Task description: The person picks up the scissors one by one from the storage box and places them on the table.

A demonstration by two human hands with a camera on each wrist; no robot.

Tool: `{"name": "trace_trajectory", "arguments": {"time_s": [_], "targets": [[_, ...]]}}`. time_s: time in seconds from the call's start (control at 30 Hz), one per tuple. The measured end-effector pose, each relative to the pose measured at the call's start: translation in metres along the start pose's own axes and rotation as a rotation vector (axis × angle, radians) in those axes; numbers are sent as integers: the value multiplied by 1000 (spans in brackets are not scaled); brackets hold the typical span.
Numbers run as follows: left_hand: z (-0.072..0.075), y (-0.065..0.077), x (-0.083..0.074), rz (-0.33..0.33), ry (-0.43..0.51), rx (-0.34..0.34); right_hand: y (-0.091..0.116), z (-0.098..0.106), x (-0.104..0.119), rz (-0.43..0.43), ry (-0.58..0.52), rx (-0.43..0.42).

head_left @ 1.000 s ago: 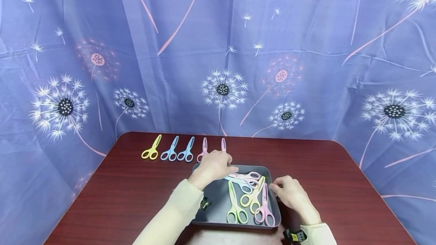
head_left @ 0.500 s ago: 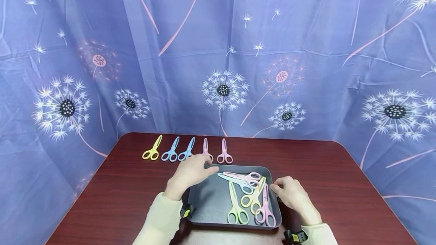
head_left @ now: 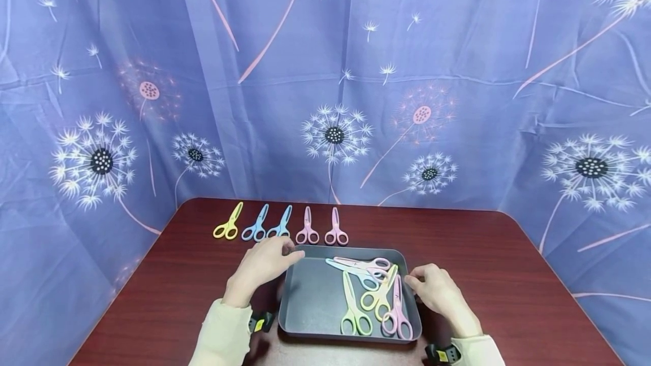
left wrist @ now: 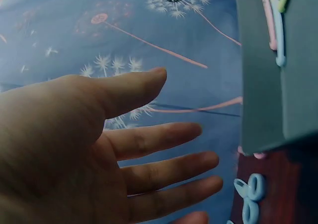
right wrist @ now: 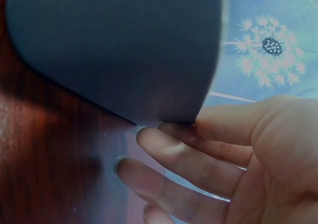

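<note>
A dark grey tray (head_left: pixel 310 298) sits near the table's front, with several scissors in its right half: a pale pink pair (head_left: pixel 351 262), a light blue pair (head_left: pixel 368 282), a yellow pair (head_left: pixel 378 298), a green pair (head_left: pixel 352 309) and a purple-pink pair (head_left: pixel 396 315). My left hand (head_left: pixel 261 267) is over the tray's far left corner. In the left wrist view its fingers (left wrist: pixel 164 137) are spread and hold nothing. At the tray's right side, my right hand (head_left: pixel 437 291) holds the wall, thumb at the rim and fingers against the outside, as the right wrist view shows.
Along the table's (head_left: pixel 508 275) back left lies a row of scissors, tips away from me: a yellow pair (head_left: pixel 231 222), a blue pair (head_left: pixel 256 223), another blue pair (head_left: pixel 282 222) partly behind my left hand, and two pink pairs (head_left: pixel 307 226). A blue dandelion-print curtain (head_left: pixel 386 100) hangs behind.
My left hand has drawn back leftward from the rightmost pink scissors in the row, which now lie in full view. The right hand has stayed at the tray's side.
</note>
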State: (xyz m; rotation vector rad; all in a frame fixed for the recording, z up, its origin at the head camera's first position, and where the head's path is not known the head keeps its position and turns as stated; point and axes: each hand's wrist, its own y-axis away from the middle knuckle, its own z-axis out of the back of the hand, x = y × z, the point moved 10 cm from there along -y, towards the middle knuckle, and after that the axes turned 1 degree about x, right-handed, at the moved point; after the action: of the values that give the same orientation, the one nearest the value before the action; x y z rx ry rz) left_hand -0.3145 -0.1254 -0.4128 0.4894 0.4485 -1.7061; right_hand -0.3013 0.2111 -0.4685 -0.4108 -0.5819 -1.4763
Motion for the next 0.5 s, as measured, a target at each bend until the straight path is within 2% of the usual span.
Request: {"name": "trace_trajectory", "arguments": {"time_s": [0.3, 0.5], "targets": [[-7, 9, 18, 27, 12, 15, 0, 0, -1, 6, -24, -6], [-13, 10, 28, 43, 3, 20, 0, 0, -1, 12, -16, -12]]}}
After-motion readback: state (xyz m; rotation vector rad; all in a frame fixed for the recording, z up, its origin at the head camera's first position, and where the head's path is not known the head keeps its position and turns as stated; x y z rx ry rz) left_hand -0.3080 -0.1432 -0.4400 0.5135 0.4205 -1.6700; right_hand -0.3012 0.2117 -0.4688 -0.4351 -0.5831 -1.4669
